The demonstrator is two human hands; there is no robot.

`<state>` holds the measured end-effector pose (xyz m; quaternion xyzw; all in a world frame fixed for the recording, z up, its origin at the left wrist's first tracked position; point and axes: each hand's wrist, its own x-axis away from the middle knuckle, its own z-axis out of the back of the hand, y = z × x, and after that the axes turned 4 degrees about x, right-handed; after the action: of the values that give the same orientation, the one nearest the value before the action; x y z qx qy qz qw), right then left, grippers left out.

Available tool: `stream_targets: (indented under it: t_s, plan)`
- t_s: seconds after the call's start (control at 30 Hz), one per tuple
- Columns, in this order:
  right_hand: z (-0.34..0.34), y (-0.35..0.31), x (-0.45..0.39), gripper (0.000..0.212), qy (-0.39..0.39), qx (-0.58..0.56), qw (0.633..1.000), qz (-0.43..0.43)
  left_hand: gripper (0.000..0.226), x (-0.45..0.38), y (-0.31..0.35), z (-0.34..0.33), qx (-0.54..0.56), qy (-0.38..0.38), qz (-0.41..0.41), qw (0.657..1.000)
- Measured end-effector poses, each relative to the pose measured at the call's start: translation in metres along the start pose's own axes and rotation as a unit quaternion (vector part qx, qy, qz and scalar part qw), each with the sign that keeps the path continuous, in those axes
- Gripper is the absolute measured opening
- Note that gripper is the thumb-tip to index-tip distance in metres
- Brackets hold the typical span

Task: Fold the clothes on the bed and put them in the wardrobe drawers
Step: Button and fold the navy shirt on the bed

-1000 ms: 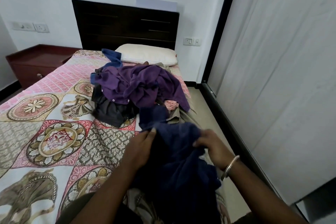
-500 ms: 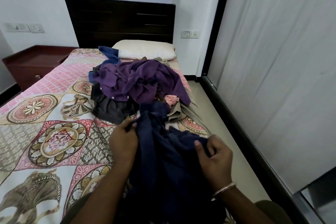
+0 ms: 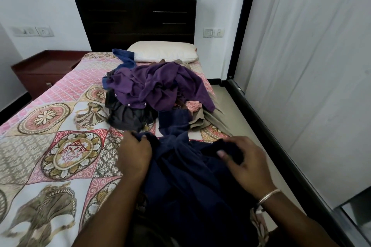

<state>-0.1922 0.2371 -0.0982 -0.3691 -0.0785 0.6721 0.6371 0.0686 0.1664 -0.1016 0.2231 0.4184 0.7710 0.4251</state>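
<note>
Navy-blue cotton fills both my hands: one dark navy garment [image 3: 188, 176] lies bunched across the near edge of the bed [image 3: 50, 146], and I hold it at two points. My left hand [image 3: 134, 156] has its fingers curled over a fold at the garment's left side, and my right hand [image 3: 247, 162] pinches another fold, thumb on top, with one thin silver bangle [image 3: 269, 195] on that wrist. Beyond the navy piece sits one heap of unfolded clothes in the middle of the patterned pink bedspread: one purple shirt with snap buttons [image 3: 158, 86] on top, one dark grey garment [image 3: 128, 116] under its left side, one blue piece [image 3: 125, 58] trailing toward the one cream pillow [image 3: 164, 51], and some khaki cloth [image 3: 198, 122] at the right, just beside a small pink scrap [image 3: 192, 105]. One dark wooden headboard [image 3: 136, 22] stands behind. One reddish bedside cabinet [image 3: 44, 72] stands left of the bed, and the pale wardrobe doors [image 3: 313, 66] rise along the right.
</note>
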Motion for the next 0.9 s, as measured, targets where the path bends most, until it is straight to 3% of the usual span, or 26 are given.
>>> stream_targets:
  t_s: [0.07,0.1,0.13,0.2,0.27,0.33,0.4,0.5,0.53,0.6,0.7,0.77,0.83,0.9]
  plan:
    - [-0.002,-0.020,-0.004,0.080,-0.234,0.090,0.967,0.033,0.045,0.004,0.000,-0.002,-0.087,0.023,-0.050,0.995]
    - [-0.008,-0.022,-0.005,0.080,-0.307,0.171,0.935,0.047,0.051,0.006,0.000,-0.003,-0.096,0.031,-0.096,0.990]
    - [-0.012,-0.023,-0.006,0.066,-0.341,0.229,0.910,0.056,0.048,0.006,0.000,-0.005,-0.081,0.032,-0.150,0.985]
    - [-0.016,-0.025,-0.011,0.035,-0.295,0.195,0.934,0.055,0.025,0.011,0.004,-0.007,0.072,-0.022,-0.217,0.973]
    - [-0.013,-0.033,-0.021,0.036,-0.210,0.087,0.973,0.042,0.032,0.023,0.009,-0.009,0.228,-0.077,-0.246,0.939]
    - [-0.002,-0.050,-0.038,0.040,-0.138,-0.047,0.989,0.036,0.044,0.032,0.014,-0.007,0.300,-0.089,-0.311,0.898]
    - [0.015,-0.067,-0.067,0.034,-0.127,-0.171,0.977,-0.023,0.049,0.032,0.012,-0.006,0.351,-0.104,-0.332,0.869]
    - [0.029,-0.075,-0.119,0.018,-0.142,-0.301,0.927,-0.173,0.052,0.024,0.013,-0.001,0.417,-0.134,-0.312,0.843]
    - [0.028,-0.072,-0.135,0.017,-0.137,-0.287,0.928,-0.196,0.056,0.021,0.013,0.001,0.411,-0.141,-0.321,0.842]
    - [0.018,-0.052,-0.151,0.029,-0.139,-0.143,0.951,-0.236,0.062,0.018,0.012,0.005,0.380,-0.160,-0.346,0.843]
    - [0.000,-0.023,-0.136,0.031,-0.097,-0.020,0.972,-0.214,0.077,0.012,0.002,0.004,0.275,-0.193,-0.311,0.889]
    - [-0.007,-0.016,-0.105,0.023,-0.049,-0.012,0.986,-0.162,0.078,0.005,-0.005,-0.005,0.121,-0.174,-0.308,0.928]
    - [-0.009,-0.012,-0.069,0.017,-0.013,-0.040,0.992,-0.118,0.071,-0.001,-0.005,-0.015,-0.011,-0.187,-0.295,0.937]
    - [-0.014,-0.003,-0.034,0.033,-0.026,-0.078,0.993,-0.085,0.055,0.000,-0.003,-0.023,-0.070,-0.231,-0.262,0.934]
